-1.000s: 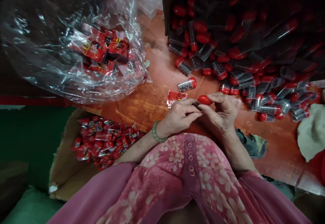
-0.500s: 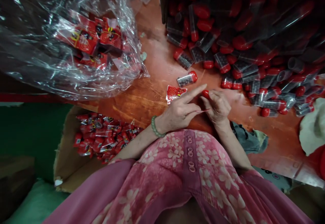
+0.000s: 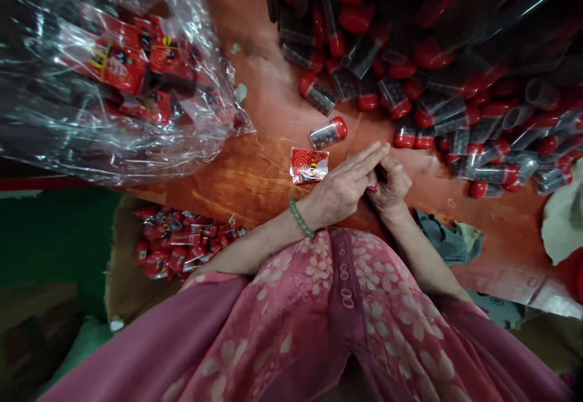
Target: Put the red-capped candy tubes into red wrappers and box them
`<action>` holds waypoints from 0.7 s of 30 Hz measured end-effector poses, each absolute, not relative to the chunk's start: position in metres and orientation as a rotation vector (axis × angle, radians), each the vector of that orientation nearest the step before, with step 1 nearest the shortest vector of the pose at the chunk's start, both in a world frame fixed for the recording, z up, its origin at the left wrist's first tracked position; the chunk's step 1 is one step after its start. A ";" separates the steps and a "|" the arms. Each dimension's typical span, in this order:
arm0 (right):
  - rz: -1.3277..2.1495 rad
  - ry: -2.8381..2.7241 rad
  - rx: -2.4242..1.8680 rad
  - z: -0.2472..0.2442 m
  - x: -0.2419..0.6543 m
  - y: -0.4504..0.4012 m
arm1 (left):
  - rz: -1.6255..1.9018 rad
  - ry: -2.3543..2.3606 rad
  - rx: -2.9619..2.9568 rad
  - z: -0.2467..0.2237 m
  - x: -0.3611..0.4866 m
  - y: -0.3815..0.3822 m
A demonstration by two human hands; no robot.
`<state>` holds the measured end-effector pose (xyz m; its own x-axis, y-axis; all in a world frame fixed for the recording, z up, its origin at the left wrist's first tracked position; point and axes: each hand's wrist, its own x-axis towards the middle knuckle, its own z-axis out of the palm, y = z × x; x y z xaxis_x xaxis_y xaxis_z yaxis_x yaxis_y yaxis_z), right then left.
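Note:
My left hand [image 3: 347,184], with a green bead bracelet [image 3: 300,218] at the wrist, lies with straight fingers pressed together against my right hand [image 3: 394,183]. Curled fingers close my right hand around a small red-capped tube, now mostly hidden. A bit of a red printed packet [image 3: 372,186] shows between the two hands, under the left fingers. Left of them, another flat red printed packet [image 3: 309,166] lies on the table. Just beyond it rests a clear tube with a red cap and dark contents [image 3: 328,133].
A heap of red-capped tubes [image 3: 455,116] covers the right back of the reddish table [image 3: 262,165]. At left, a clear plastic bag [image 3: 200,129] holds red packets. Below the edge, a cardboard box [image 3: 119,256] contains packed tubes. A grey cloth [image 3: 444,238] lies right.
My left hand has moved right and its fingers now lie over my right hand. The red cap in my right hand has gone out of sight. The whole flat packet now shows.

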<state>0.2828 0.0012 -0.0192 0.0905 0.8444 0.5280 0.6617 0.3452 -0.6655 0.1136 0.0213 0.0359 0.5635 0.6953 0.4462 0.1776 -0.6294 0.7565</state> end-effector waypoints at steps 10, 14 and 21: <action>0.392 -1.663 -1.366 -0.002 0.278 0.015 | 1.012 0.912 1.854 0.043 0.080 0.024; 0.702 -1.406 -1.324 0.016 0.281 0.011 | 1.073 0.998 1.545 0.053 0.068 0.014; 0.987 -1.385 -1.247 0.072 0.273 -0.007 | 1.242 1.019 1.477 0.066 0.055 0.008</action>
<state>0.2726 -0.0071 0.0719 0.0161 0.9893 0.1451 0.1856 0.1396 -0.9727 0.0550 0.0081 0.0660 0.1471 0.9633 0.2244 0.0314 -0.2313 0.9724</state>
